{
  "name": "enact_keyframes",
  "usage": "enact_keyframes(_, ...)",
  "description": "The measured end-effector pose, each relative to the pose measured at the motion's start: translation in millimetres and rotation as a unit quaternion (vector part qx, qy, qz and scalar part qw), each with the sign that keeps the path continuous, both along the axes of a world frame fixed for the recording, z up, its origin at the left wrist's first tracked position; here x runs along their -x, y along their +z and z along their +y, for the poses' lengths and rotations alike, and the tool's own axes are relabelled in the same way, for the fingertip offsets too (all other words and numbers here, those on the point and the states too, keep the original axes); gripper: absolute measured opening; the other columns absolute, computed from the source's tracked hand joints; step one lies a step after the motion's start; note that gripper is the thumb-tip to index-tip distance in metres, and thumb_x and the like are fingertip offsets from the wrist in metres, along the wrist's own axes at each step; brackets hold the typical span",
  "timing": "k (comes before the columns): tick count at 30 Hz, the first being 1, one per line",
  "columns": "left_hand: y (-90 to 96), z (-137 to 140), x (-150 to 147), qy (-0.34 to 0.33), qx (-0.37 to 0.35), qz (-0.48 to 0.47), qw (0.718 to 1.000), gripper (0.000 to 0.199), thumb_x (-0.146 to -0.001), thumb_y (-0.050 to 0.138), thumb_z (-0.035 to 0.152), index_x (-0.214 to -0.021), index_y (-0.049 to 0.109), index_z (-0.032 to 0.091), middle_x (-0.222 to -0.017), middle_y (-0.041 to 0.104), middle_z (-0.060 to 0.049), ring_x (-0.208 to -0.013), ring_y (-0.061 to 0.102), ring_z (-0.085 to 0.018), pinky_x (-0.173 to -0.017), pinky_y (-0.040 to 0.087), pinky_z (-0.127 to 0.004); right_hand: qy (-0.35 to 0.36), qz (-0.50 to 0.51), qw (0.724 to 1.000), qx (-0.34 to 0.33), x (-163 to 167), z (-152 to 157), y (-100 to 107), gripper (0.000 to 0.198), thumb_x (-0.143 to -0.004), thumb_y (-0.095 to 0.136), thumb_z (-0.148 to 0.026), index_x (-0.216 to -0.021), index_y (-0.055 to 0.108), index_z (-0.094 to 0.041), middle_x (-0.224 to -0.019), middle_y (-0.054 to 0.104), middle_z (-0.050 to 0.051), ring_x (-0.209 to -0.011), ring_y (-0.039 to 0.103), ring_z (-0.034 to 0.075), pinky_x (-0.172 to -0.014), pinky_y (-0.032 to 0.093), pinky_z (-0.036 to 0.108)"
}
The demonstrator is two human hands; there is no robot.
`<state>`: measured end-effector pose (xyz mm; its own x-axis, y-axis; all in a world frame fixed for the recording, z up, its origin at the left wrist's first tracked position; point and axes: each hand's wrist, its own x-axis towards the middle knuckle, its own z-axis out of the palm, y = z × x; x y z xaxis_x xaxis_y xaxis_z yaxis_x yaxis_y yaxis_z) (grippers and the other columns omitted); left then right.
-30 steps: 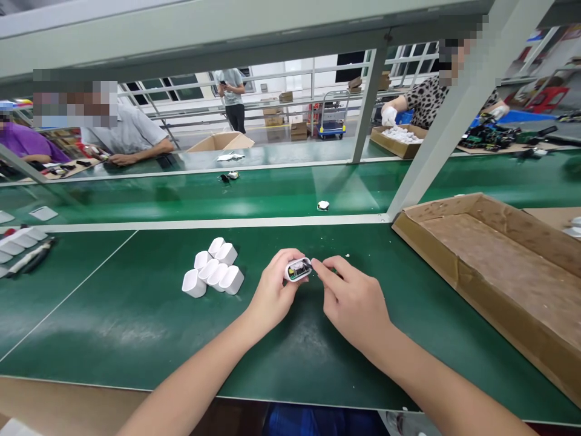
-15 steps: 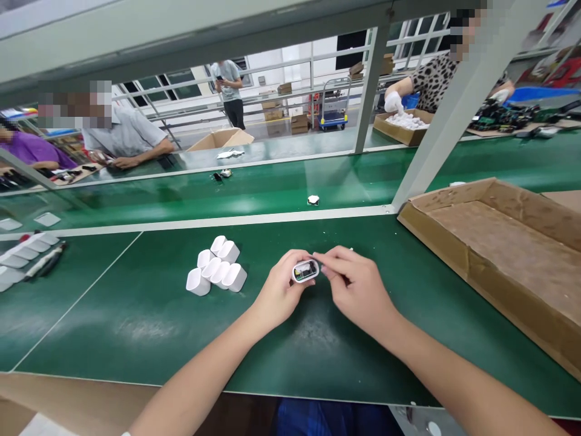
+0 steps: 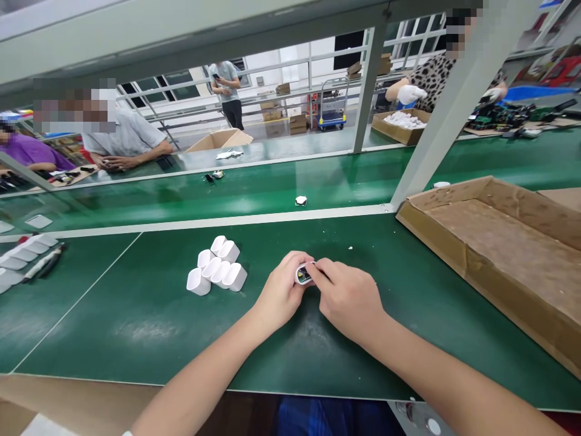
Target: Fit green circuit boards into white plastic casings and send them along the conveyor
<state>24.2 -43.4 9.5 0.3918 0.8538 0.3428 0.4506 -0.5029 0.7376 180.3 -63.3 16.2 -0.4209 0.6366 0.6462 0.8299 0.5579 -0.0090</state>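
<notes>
My left hand (image 3: 281,289) is wrapped round a small white plastic housing (image 3: 298,280), holding it above the green bench. The housing's oval open end faces me, and a circuit board with a yellow part shows inside. My right hand (image 3: 351,295) is closed against the housing's right side, one digit pressed over the opening and covering part of the board. The other right fingers are curled, so whether they pinch a small part is hidden. To the left, several white empty housings (image 3: 222,272) stand and lean together in a cluster on the bench.
A shallow cardboard tray (image 3: 508,224) lies at the right. Beyond the white rail, a green conveyor belt (image 3: 254,197) carries a small white part (image 3: 301,200). White pieces (image 3: 27,254) and a pen-like tool sit far left. A slanted metal post (image 3: 436,133) rises behind the tray; co-workers sit across.
My right hand has moved left onto the housing's open end, covering part of the board. My left hand keeps its hold. Small parts on the belt have shifted left.
</notes>
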Motion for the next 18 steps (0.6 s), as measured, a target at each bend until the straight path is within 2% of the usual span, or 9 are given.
enact_keyframes(5,2.5,-0.1,-0.3,0.013,0.049,-0.028,0.998,0.025,-0.078,0.054,0.007,-0.099,0.054,0.021,-0.099,0.059,-0.002,-0.089,0.057,-0.016,-0.077,0.046,-0.027,-0.003,0.051,0.999,-0.007,-6.4,2.1,6.1,0.034,-0.076,0.043,-0.002,-0.095,0.068,-0.017,-0.078,0.065,0.002,-0.058,0.05,0.012,-0.051,0.031,0.027)
enact_keyframes(9,2.8,0.4,0.0,0.018,0.057,-0.03,0.998,0.022,-0.079,0.054,0.008,-0.098,0.054,0.021,-0.097,0.059,-0.002,-0.087,0.056,-0.016,-0.074,0.046,-0.027,0.005,0.02,1.0,-0.012,-5.7,2.5,4.7,0.032,-0.075,0.043,-0.002,-0.092,0.068,-0.015,-0.075,0.065,0.004,-0.056,0.05,0.013,-0.05,0.032,0.028)
enact_keyframes(11,1.0,1.8,0.2,0.021,0.068,-0.025,0.997,0.02,-0.08,0.054,0.011,-0.098,0.054,0.02,-0.096,0.059,-0.002,-0.086,0.056,-0.016,-0.074,0.046,-0.027,0.018,0.011,0.999,0.039,-5.5,4.9,3.3,0.033,-0.076,0.042,-0.002,-0.094,0.067,-0.015,-0.078,0.065,0.005,-0.058,0.053,0.014,-0.051,0.035,0.028)
enact_keyframes(13,-1.5,4.2,0.8,0.03,0.071,-0.016,0.997,0.02,-0.079,0.056,0.013,-0.098,0.055,0.02,-0.098,0.058,-0.003,-0.09,0.057,-0.017,-0.076,0.047,-0.028,0.026,0.073,0.989,0.128,-8.1,10.5,3.7,0.034,-0.08,0.041,-0.005,-0.103,0.063,-0.017,-0.083,0.066,0.006,-0.064,0.058,0.016,-0.056,0.041,0.027)
enact_keyframes(15,-3.6,7.2,2.0,0.042,0.066,0.001,0.997,0.021,-0.077,0.06,0.014,-0.097,0.057,0.02,-0.101,0.056,-0.003,-0.093,0.057,-0.017,-0.079,0.047,-0.029,0.025,0.192,0.953,0.234,-13.8,19.1,5.9,0.035,-0.084,0.042,-0.009,-0.114,0.055,-0.02,-0.08,0.065,0.003,-0.066,0.062,0.016,-0.058,0.045,0.026)
enact_keyframes(16,-4.3,8.7,2.7,0.045,0.062,0.012,0.997,0.022,-0.076,0.061,0.014,-0.097,0.058,0.02,-0.102,0.056,-0.003,-0.093,0.057,-0.017,-0.08,0.047,-0.029,0.027,0.259,0.922,0.288,-17.3,23.9,7.4,0.033,-0.085,0.042,-0.012,-0.115,0.052,-0.021,-0.075,0.063,0.001,-0.062,0.063,0.016,-0.057,0.047,0.026)
enact_keyframes(18,-4.8,11.3,4.3,0.047,0.059,0.037,0.996,0.022,-0.075,0.063,0.017,-0.097,0.06,0.02,-0.1,0.057,-0.003,-0.092,0.058,-0.017,-0.08,0.047,-0.028,0.048,0.389,0.83,0.398,-24.6,33.5,10.8,0.023,-0.085,0.045,-0.017,-0.106,0.053,-0.021,-0.069,0.058,-0.003,-0.054,0.062,0.014,-0.053,0.049,0.026)
